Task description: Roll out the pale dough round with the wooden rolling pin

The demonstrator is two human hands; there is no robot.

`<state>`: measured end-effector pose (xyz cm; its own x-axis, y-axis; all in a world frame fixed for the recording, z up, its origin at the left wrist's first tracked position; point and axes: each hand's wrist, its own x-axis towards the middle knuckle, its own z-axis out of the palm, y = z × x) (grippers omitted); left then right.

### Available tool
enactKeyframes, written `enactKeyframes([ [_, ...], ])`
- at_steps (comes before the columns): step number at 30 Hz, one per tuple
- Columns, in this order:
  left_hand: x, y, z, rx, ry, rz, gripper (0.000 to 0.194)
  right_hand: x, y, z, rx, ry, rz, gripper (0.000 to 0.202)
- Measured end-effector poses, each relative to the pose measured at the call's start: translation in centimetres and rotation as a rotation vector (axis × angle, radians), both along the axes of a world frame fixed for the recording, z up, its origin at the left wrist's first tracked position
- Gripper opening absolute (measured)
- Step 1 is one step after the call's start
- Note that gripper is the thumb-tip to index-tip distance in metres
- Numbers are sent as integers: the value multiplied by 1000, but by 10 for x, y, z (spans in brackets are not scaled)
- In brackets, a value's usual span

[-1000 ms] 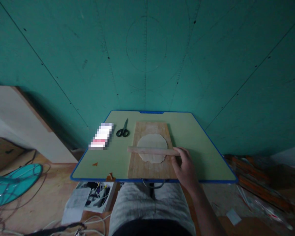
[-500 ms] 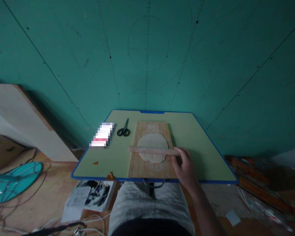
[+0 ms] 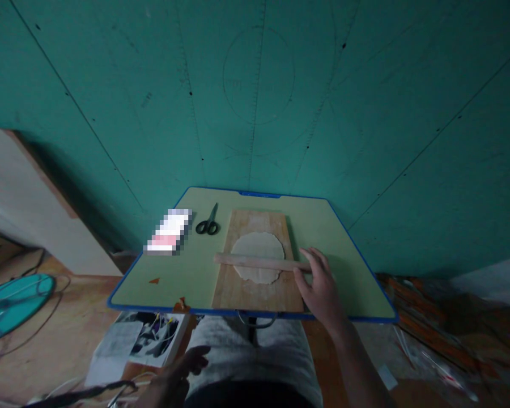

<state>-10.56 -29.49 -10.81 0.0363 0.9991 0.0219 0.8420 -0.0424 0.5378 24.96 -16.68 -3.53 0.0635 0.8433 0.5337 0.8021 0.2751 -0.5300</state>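
My right hand [image 3: 318, 283] is loosely around the right end of a wooden rolling pin [image 3: 255, 262], its thumb on the near side and its fingers raised on the far side. Under the pin lies a round, flat sheet of dough [image 3: 258, 243], on a wooden board [image 3: 233, 294] dusted with flour. My left hand [image 3: 191, 365], dark and partly blurred, is over my lap below the table edge, holding nothing, fingers slightly bent and apart.
The board rests on a small pale-green table [image 3: 348, 283] with a blue rim. Black-handled scissors [image 3: 208, 225] and a pixelated flat object [image 3: 169, 232] lie left. Below is a white box [image 3: 161, 340] of cables. A green wall [image 3: 255, 158] stands behind.
My left hand has come into view at the bottom. My right hand's fingers have spread and lifted somewhat from the rolling pin. The view has shifted slightly.
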Motion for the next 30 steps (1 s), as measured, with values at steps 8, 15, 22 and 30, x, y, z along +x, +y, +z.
enactKeyframes([
  [8, 82, 112, 104, 510, -99, -275, 27, -14, 22, 27, -59, -219, 83, 42],
  [15, 129, 179, 102, 494, 312, -274, 36, -29, 48, 33, -235, -489, 48, 44],
  [22, 139, 213, 110, 393, 427, -230, 37, -25, 96, 42, -289, -481, 52, 40],
  [30, 143, 255, 117, 276, 439, -133, 38, -22, 140, 43, -308, -448, 11, 31],
])
